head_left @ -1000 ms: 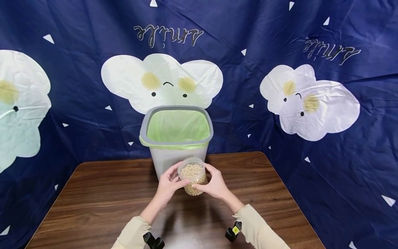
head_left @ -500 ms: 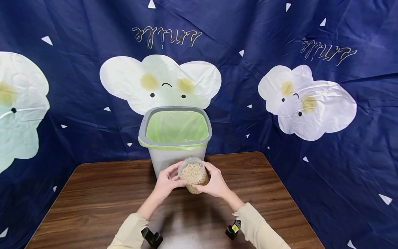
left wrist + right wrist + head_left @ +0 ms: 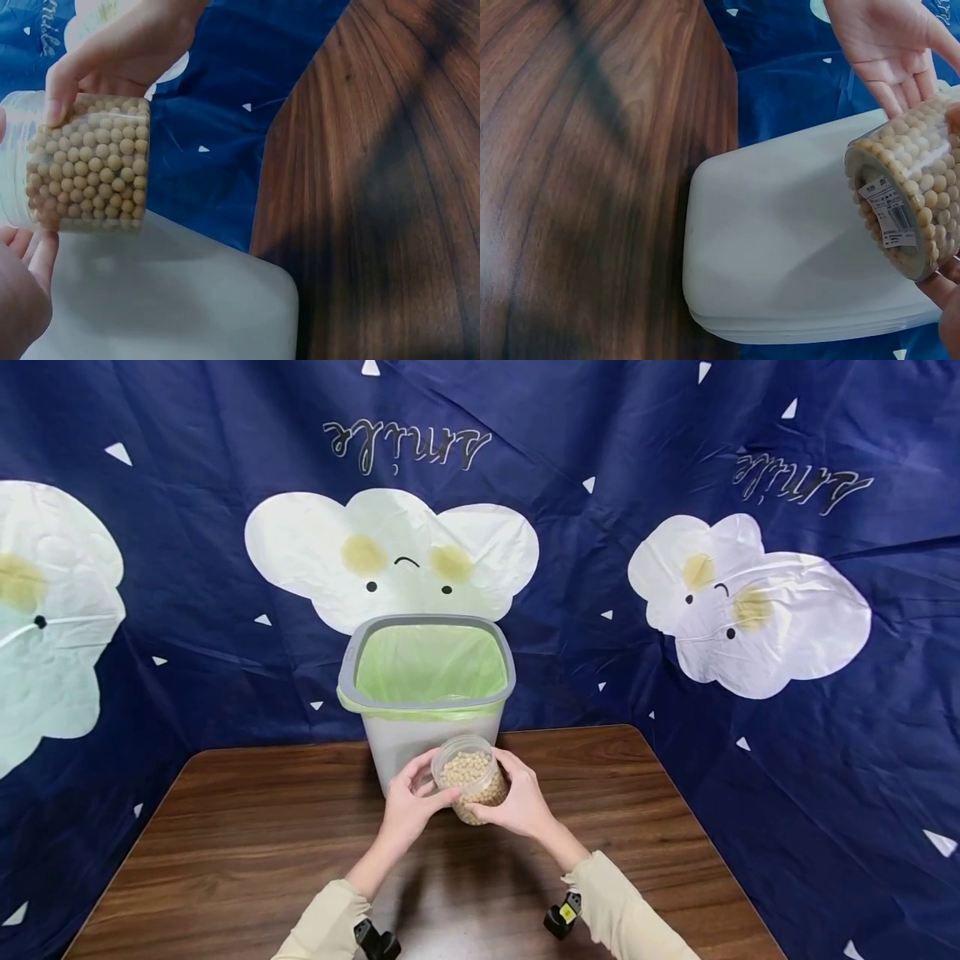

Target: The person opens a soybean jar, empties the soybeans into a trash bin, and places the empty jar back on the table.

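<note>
Two sleeves: cream [image 3: 322, 918], nearest the person, each with a black wrist camera [image 3: 562, 917] beside it.
Left hand [image 3: 405, 802]: pinches the jar's left side, thumb in front, fingers behind; if that thumb slips, the smooth wall could well turn in the grip.
Right hand [image 3: 519, 802]: pinches the right side likewise; uneven pressure between the two might tip the jar.
Jar [image 3: 471, 783]: clear, held off the table [image 3: 247, 852], around the middle of its width, toward the far edge; mouth upward, no lid showing, exact tilt hard to tell.
Balls [image 3: 94, 169]: pale, round, heaped toward the rim; too steep a lean would probably spill them, and strays could roll off the side edges.
Bin [image 3: 397, 747]: stands at the table's far edge, just beyond the jar; whether they touch cannot be told. A bump there could jolt balls loose.
Green liner [image 3: 431, 664]: folded over the bin's rim; a snag might drag it.
Backdrop [image 3: 577, 677]: blue, behind everything.
</note>
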`<state>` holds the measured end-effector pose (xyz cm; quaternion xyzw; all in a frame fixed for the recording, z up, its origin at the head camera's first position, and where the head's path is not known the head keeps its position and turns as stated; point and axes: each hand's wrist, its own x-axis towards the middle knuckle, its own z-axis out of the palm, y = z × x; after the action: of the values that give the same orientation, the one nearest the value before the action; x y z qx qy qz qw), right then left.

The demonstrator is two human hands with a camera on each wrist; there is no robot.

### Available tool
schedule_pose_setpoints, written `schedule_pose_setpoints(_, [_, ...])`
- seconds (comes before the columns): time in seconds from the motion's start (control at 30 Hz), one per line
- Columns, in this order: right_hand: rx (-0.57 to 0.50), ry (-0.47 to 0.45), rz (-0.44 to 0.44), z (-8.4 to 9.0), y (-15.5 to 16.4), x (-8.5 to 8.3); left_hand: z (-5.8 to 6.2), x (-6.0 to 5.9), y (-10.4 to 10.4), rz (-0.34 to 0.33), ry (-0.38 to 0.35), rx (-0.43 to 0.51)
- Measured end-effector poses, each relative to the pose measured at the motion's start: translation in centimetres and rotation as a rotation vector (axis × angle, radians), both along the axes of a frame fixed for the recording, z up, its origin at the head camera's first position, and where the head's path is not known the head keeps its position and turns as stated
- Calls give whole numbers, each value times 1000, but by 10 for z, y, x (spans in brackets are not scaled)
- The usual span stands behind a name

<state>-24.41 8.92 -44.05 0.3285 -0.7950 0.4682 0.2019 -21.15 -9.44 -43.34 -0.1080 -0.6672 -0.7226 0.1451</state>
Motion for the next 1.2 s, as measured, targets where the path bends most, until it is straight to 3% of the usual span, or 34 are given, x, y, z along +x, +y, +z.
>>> schedule_pose_setpoints(0.13, [4, 4, -10, 1, -1, 3, 3, 1, -1, 46, 48, -26])
schedule_pose_setpoints(0.37, [-38, -6, 19, 24, -3, 22, 9, 3, -12, 94, 73, -5])
schedule_pose_setpoints(0.57, [-8, -12, -24, 6, 6, 10, 9, 4, -31, 117, 83, 0])
schedule_pose_setpoints(0.9, [-25, 4, -31, -1, 19, 6, 2, 11, -65, 182, 19, -87])
schedule_pose_setpoints(1.13, [-3, 12, -25, 27, 20, 30, -4, 23, -85, 215, -58, -116])
schedule_pose_setpoints(1.2, [-1, 9, -26, 27, 22, 31, -9, 25, -91, 221, -67, -124])
